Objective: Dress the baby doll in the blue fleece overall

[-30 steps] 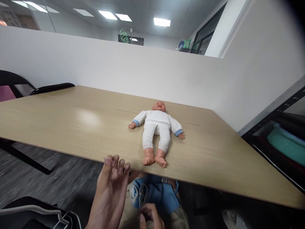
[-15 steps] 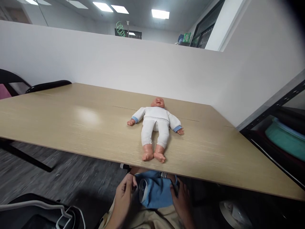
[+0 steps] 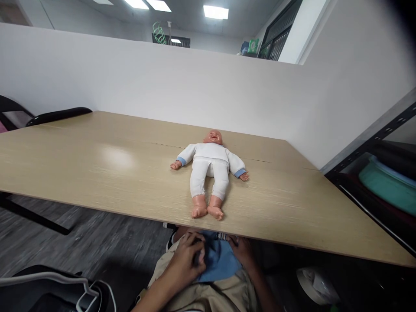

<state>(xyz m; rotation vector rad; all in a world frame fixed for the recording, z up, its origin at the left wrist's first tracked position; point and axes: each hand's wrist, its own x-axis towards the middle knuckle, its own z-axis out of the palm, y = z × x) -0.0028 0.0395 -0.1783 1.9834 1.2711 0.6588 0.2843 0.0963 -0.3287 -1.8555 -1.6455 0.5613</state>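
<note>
Holding a blue garment [image 3: 218, 265] on the lap [image 3: 211, 297], just under the table [image 3: 97, 173] edge: left hand [image 3: 187, 256] clenched on one side, right hand [image 3: 243, 252] closed on the other. Soft, light, floppy cloth; likely best gripped at the hems. Beyond the grip, a baby doll [image 3: 210, 167] lying face up.

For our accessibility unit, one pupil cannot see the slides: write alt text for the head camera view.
A person's left hand holds a blue cloth on their lap, the right hand touching its other edge, just below the near edge of a wooden table. On the table a doll in white clothes lies on its back, feet toward the person.
</note>
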